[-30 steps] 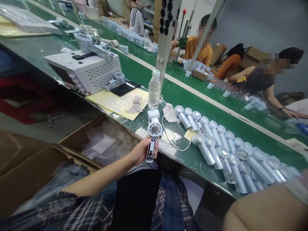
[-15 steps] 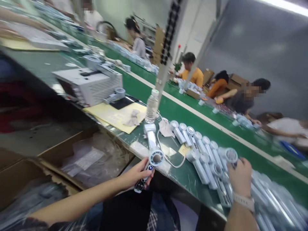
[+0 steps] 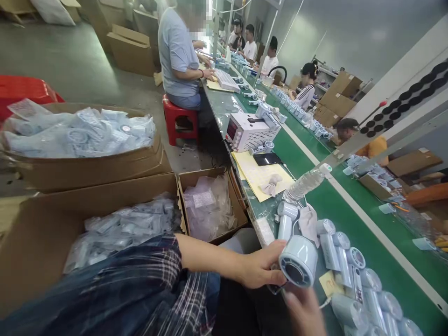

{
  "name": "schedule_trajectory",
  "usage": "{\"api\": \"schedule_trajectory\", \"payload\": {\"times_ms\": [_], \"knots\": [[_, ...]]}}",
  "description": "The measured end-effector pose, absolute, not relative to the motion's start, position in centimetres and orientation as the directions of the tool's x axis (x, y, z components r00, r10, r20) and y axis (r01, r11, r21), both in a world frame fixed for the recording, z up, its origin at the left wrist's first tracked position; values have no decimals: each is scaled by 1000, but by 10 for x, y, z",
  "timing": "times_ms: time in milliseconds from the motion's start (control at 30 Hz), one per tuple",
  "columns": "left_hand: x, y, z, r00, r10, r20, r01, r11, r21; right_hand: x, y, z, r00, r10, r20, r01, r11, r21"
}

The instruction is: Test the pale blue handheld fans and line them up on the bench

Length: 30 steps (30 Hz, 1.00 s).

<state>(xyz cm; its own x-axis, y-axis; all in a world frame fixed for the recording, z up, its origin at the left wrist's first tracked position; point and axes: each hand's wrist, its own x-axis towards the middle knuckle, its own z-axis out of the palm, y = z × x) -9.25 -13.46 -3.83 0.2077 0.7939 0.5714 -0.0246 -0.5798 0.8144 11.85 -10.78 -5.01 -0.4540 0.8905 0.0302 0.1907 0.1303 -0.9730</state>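
Observation:
My left hand (image 3: 261, 269) is closed around the handle of a light blue handheld fan (image 3: 298, 260). The fan's round head points toward me, with its dark centre showing, while most of its handle is hidden. Just below the fan head is my right hand (image 3: 305, 305), smeared by motion; whether it touches the fan cannot be made out. Behind the held fan, another light blue fan (image 3: 286, 221) lies on the green bench. Rows of similar fans (image 3: 373, 284) lie to the right, near a small yellow note (image 3: 331, 283).
A clear bottle (image 3: 304, 184), a yellow sheet (image 3: 247, 168), a black phone (image 3: 267, 159) and a white power supply box (image 3: 250, 133) line the bench. To the left stand cardboard boxes (image 3: 136, 186) with bagged items. A co-worker (image 3: 178, 56) sits on a red stool (image 3: 180, 123).
The view has swung left, bringing the boxes and the seated co-worker into sight. My right hand has left the fan rows and come beside my left hand, which still holds a fan.

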Motion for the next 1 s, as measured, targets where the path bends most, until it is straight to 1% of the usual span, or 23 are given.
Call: {"api": "schedule_trajectory", "payload": {"times_ms": [67,100,133,167,200,233,300,367,467,533,633,700,733,800,867,1000], "knots": [[-114,-115,-36,279,742,610,172,-664,728,99,-123,-58,-446,894,-53,137,10,-990],[-133,-103,-36,329,737,591,294,-675,677,90,-129,-59,-449,890,-79,79,-48,-996],[-155,-89,-37,343,769,539,438,-639,632,82,-133,-58,-466,881,-89,6,-97,-995],[-179,-76,-38,219,857,467,621,-492,610,76,-136,-55,-493,866,-83,-64,-132,-989],[-204,-63,-39,11,917,399,777,-259,574,72,-138,-51,-518,852,-77,-114,-158,-981],[-227,-52,-41,-84,927,366,816,-147,559,69,-139,-45,-529,845,-80,-141,-181,-973],[-264,-34,-47,-127,939,320,842,-68,536,66,-141,-33,-520,845,-122,-153,-233,-960],[-284,-25,-53,-121,951,284,848,-50,527,63,-142,-22,-478,863,-163,-186,-281,-942],[-288,-22,-56,-118,958,261,841,-43,539,55,-145,-11,-455,875,-165,-278,-316,-907],[-279,-28,-50,-141,954,264,824,-35,566,50,-146,-9,-456,876,-156,-326,-328,-886],[-248,-53,-30,-161,947,279,775,-54,630,47,-147,-9,-463,871,-165,-351,-351,-868],[-216,-80,-15,-91,954,286,696,-144,703,46,-148,-11,-467,867,-173,-354,-363,-862],[-199,-95,-8,-9,951,308,568,-248,785,46,-149,-12,-469,865,-176,-353,-366,-861],[-166,-121,2,78,930,358,366,-361,858,45,-149,-14,-477,861,-176,-345,-368,-863],[-143,-135,7,122,933,339,254,-360,898,44,-150,-14,-485,856,-176,-327,-364,-872],[-131,-139,5,160,951,263,202,-292,935,45,-151,-14,-493,854,-170,-293,-346,-891]]}}
